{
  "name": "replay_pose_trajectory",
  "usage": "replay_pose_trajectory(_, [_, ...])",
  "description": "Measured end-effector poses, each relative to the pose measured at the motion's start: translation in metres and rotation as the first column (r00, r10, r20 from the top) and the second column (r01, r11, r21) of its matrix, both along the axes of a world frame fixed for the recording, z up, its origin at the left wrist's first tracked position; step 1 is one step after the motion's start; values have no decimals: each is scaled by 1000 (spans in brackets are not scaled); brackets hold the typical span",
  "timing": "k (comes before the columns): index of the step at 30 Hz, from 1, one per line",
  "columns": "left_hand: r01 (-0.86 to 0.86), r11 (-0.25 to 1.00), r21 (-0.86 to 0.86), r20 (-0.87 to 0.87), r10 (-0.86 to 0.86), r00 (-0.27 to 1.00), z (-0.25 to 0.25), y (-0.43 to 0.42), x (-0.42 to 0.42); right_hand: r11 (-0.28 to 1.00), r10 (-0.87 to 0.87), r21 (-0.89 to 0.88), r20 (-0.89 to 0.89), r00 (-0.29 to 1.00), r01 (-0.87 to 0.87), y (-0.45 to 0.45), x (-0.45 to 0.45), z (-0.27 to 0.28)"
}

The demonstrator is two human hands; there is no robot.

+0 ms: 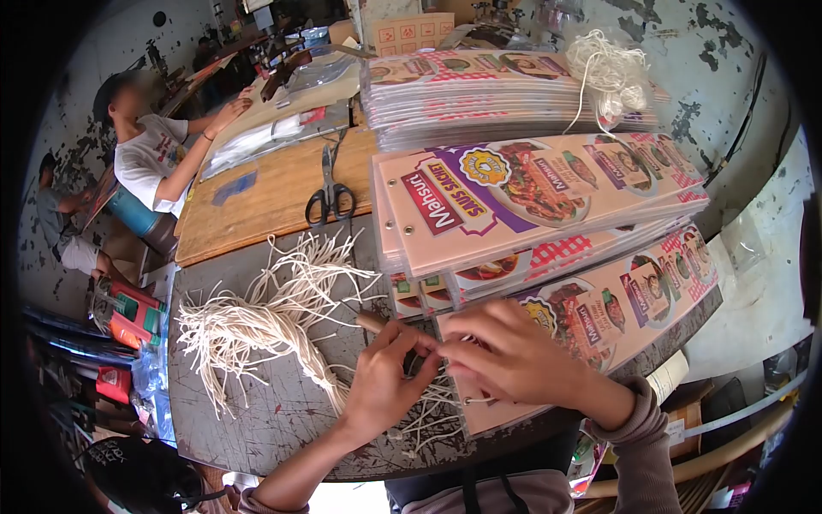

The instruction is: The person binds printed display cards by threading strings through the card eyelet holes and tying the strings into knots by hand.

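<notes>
At the lower left corner of the nearest printed sign (591, 321), my left hand (390, 377) and my right hand (518, 355) meet fingertip to fingertip. Both are closed in a pinch on a thin white cord, which is mostly hidden by the fingers; bits of it show under my right hand. My right wrist rests over the sign's printed face. Just behind my left fingers lies a brown wooden handle (371, 321), its far end unclear. Left of my hands spreads a bundle of white cords (265, 330), and loose cord ends lie beneath them.
Stacked signs (548, 193) rise behind my hands, with another stack (462, 98) and a bagged tangle of cord (610, 77) farther back. Black-handled scissors (330, 193) lie at the wooden board (274, 201). A person (154, 141) in a white shirt works at the far left.
</notes>
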State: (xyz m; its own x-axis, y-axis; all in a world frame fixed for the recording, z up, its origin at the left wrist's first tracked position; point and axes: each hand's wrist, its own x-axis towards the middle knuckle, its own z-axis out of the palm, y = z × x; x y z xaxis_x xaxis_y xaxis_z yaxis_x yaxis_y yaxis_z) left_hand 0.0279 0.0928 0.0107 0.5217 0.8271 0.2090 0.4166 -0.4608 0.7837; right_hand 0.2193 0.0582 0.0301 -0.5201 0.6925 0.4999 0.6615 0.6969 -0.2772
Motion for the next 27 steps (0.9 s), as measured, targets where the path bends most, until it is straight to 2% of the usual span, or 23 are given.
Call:
replay_pose_trajectory(1, [-9, 1000, 3, -54, 9, 998, 2, 0, 0, 998, 61, 32, -13, 998, -61, 1, -3, 1])
replay_pose_trajectory(4, [-16, 999, 45, -62, 19, 998, 0, -2, 0, 989, 140, 51, 37, 989, -142, 3, -5, -5])
replay_pose_trajectory(9, [-49, 999, 21, -86, 51, 995, 15, 4, -11, 993, 114, 24, 25, 993, -115, 2, 2, -3])
replay_pose_trajectory(12, [-117, 992, 55, -167, 125, 978, 26, 14, -30, 995, 96, 32, 50, 994, -97, 0, 9, 1])
replay_pose_trajectory(14, [-392, 889, 237, -169, 435, 884, 29, 23, -41, 995, 94, 18, 71, 993, -95, -1, 15, 3])
replay_pose_trajectory(17, [-385, 860, 334, -109, 441, 891, 31, 23, -43, 997, 70, -18, 93, 993, -69, -1, 19, 4])
replay_pose_trajectory(18, [-384, 861, 335, -109, 440, 891, 31, 21, -40, 997, 64, -52, 91, 994, -60, -2, 19, 4])
replay_pose_trajectory(20, [-360, 912, 196, -20, 371, 929, 34, 14, -34, 995, 58, -85, 83, 995, -51, -4, 16, 5])
replay_pose_trajectory(21, [-357, 912, 202, -22, 369, 929, 36, 8, -29, 992, 50, -113, -13, 999, -51, -4, 14, 6])
replay_pose_trajectory(22, [-223, 969, 106, 60, 217, 974, 39, 0, -22, 988, 42, -141, -107, 993, -57, -5, 11, 8])
replay_pose_trajectory(23, [-72, 997, 24, 155, 67, 986, 40, -7, -16, 989, 43, -134, -110, 993, -58, -5, 6, 15])
replay_pose_trajectory(25, [-4, 1000, -26, 255, 10, 967, 38, -20, -6, 969, 111, -179, -297, 949, -169, -9, -6, 31])
replay_pose_trajectory(27, [9, 999, -37, 314, 3, 949, 41, -24, -3, 979, 132, -105, -327, 936, -175, -10, -7, 31])
